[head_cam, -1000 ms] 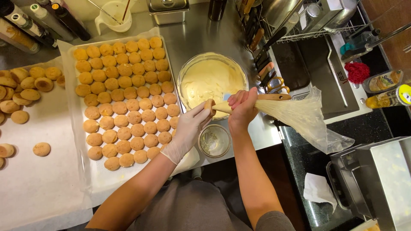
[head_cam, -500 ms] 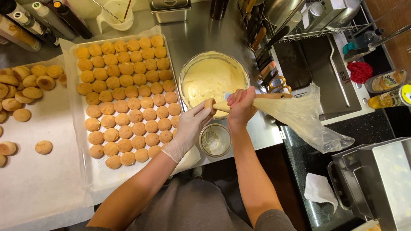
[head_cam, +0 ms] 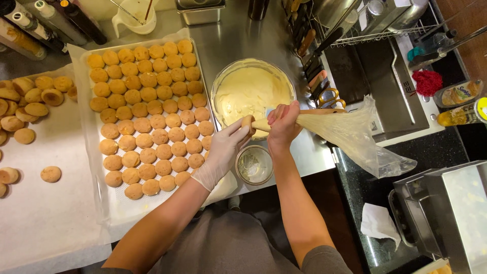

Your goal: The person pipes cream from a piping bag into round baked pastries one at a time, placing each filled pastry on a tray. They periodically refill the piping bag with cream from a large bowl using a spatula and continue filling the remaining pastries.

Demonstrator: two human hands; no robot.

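My left hand (head_cam: 222,152), in a white glove, holds a small round golden pastry puff (head_cam: 247,122) at its fingertips. My bare right hand (head_cam: 283,125) grips a clear piping bag (head_cam: 350,133) holding pale cream, with the bag's tip against the puff. Both hands meet over the near rim of a glass bowl (head_cam: 219,89) of pale yellow cream. A tray (head_cam: 83,101) lined with white paper and packed with rows of puffs lies just left of my left hand.
A small round glass dish (head_cam: 254,165) sits below my hands. More puffs (head_cam: 28,99) lie on white paper at far left. Bottles and a white jug (head_cam: 133,15) stand at the back. A sink (head_cam: 383,83), knives and scissors are at right.
The hands stay together over the bowl's rim; the piping bag's loose end has sagged slightly. Little else differs.
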